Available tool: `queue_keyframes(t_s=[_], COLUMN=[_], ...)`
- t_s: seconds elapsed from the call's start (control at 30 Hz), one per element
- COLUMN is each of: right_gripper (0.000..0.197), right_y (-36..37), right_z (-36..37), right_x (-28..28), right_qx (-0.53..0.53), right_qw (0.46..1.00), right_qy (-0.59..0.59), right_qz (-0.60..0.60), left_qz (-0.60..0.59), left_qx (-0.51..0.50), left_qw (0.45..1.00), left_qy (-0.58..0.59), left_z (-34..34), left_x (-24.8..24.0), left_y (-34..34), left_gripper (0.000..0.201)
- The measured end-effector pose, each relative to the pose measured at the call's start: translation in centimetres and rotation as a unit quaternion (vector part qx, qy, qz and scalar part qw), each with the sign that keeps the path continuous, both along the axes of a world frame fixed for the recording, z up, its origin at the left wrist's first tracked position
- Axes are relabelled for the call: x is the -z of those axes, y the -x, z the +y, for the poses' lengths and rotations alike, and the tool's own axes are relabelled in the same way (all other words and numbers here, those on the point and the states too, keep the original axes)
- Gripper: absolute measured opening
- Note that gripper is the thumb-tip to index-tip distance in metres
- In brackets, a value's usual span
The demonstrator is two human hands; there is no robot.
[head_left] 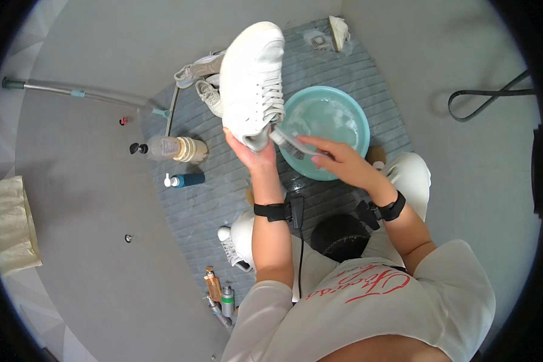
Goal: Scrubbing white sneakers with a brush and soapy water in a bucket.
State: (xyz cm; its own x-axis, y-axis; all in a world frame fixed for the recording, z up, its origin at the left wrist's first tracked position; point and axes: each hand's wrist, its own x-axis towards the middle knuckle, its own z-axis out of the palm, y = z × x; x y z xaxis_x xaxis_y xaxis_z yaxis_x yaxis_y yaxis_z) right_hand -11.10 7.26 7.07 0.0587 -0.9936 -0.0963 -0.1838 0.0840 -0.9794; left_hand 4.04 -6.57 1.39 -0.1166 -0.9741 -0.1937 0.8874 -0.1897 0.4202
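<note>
Though half-closed, left hand (256,157) around white shoe (245,84), right hand (347,165) around brush (288,143).

Ribbed blue-grey floor (208,208), square drain grate (318,41) near its far end, smooth grey left wall (102,211), grey right wall (428,72) with faint soft shadows (478,140), pale geometrically patterned surface (3,145) at far left.

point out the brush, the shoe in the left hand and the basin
Brush (290,143), head view: on its pale head.
White shoe (247,84), head view: on the upper, beside the laces.
Basin (324,88), head view: on the far rim.
</note>
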Motion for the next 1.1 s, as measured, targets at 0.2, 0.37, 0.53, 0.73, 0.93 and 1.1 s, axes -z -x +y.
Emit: queue_keyframes(t_s=[0.2,0.37,0.53,0.73,0.93,1.1], right_gripper=[0.042,0.038,0.038,0.048,0.045,0.045], right_y=[-3.4,-4.2,-3.0,-3.3,-2.3,-3.9], right_z=[-2.0,-4.0,-2.6,-3.0,-2.5,-1.6], right_x=[-1.7,2.1,1.9,2.5,2.1,2.3], right_qx=[0.024,0.081,0.006,0.011,0.010,0.066], right_qw=[0.954,0.939,0.949,0.951,0.975,0.984], right_qy=[0.063,0.137,0.041,0.073,0.047,0.120], right_qz=[0.292,0.306,0.313,0.299,0.217,0.114], left_qz=[-0.005,-0.079,-0.094,-0.131,-0.110,-0.078], left_qx=[0.048,0.072,0.056,0.053,0.051,0.078], left_qw=[0.999,0.994,0.994,0.990,0.993,0.993], left_qy=[0.011,0.026,-0.016,0.027,0.006,0.035], left_z=[0.9,1.1,0.8,0.1,0.7,0.8], left_x=[0.7,1.3,1.8,3.9,2.0,1.1], left_y=[1.5,2.1,1.7,1.7,2.4,2.3], left_gripper=[0.061,0.060,0.062,0.062,0.065,0.066])
